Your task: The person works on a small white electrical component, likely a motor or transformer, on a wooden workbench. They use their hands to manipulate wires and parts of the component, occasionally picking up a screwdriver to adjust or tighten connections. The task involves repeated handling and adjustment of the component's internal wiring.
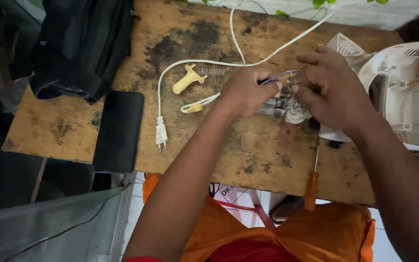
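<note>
My left hand (245, 90) and my right hand (332, 90) meet over the middle of a stained wooden table (73, 126). Both pinch thin wires (280, 75) that run to a small metal and white plastic assembly (289, 109) lying between them. A white power cord (180, 65) leaves that spot, loops away over the table and ends in a white plug (161, 135) on the near left. My fingers hide where the wires join.
A yellow plastic handle part (187, 79) and a small metal spring (213, 72) lie left of my hands. A white appliance housing (406, 82) sits at the right. A black phone (119, 130), a black bag (81, 43) and an orange-handled screwdriver (312, 187) rest on the table.
</note>
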